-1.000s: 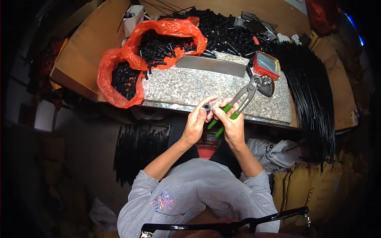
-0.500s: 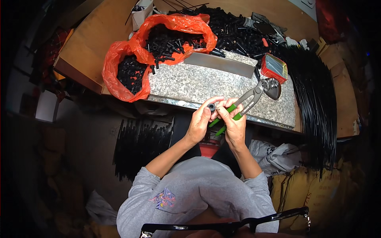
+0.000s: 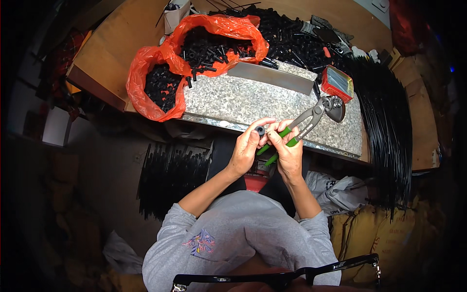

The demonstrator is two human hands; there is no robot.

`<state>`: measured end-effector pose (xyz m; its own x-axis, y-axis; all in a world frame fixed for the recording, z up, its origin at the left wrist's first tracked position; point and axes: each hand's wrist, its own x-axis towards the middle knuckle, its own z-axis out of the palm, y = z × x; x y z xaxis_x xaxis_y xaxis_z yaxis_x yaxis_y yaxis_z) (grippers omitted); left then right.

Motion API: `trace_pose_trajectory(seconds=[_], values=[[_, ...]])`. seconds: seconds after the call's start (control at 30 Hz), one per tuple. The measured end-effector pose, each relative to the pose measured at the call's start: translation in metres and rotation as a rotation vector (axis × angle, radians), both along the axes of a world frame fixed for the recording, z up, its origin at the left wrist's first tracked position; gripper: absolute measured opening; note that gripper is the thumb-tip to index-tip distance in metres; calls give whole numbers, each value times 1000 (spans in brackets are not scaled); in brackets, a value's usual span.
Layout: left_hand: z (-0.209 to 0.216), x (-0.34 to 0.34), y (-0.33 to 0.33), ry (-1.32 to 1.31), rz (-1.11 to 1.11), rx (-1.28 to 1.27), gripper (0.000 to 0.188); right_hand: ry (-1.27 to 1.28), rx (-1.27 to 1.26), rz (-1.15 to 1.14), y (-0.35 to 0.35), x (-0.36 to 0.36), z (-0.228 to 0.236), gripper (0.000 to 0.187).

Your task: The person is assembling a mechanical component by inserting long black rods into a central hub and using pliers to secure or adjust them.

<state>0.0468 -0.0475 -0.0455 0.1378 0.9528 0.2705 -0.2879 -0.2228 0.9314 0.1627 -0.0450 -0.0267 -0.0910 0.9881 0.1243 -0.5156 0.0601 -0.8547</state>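
Between the thumb and fingers of my left hand (image 3: 244, 150) is a small black round part (image 3: 261, 130) with a hole in its end. Close beside it, my right hand (image 3: 289, 155) has its thumb and fingertips pinched together near the part. Whether the fingertips hold something small, I cannot make out. Green-handled pincers (image 3: 304, 127) run through my right hand, their handles under its thumb. Their dark metal head lies over a dark rounded piece (image 3: 336, 113) on the granite slab (image 3: 219, 100). Both hands are just over the slab's front edge.
Two red plastic bags (image 3: 137, 92) of black parts stand at the left. A metal plate (image 3: 272, 78) lies along the slab's back. A red box (image 3: 337, 82) stands at right, beside long black strips (image 3: 384, 126). Loose black parts (image 3: 287, 41) are heaped behind.
Almost nothing differs. The view has shifted slightly, and both hands keep the same hold on the round part and the pincers.
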Motion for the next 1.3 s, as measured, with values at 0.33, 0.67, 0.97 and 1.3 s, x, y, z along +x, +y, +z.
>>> trace_pose_trajectory(seconds=[0.33,0.67,0.97,1.3], values=[[-3,-2,-1,11,-22,-9,54,-36,70,12,2,1,1,21],[-1,-29,5,-104,-70,-10,61,-1235,367,45,5,51,29,17],[-3,-30,3,-68,-14,-15,60,-1746,659,51,-2,59,57,38],[-5,-30,1,-40,3,-27,58,-1896,678,50,-5,51,70,29]])
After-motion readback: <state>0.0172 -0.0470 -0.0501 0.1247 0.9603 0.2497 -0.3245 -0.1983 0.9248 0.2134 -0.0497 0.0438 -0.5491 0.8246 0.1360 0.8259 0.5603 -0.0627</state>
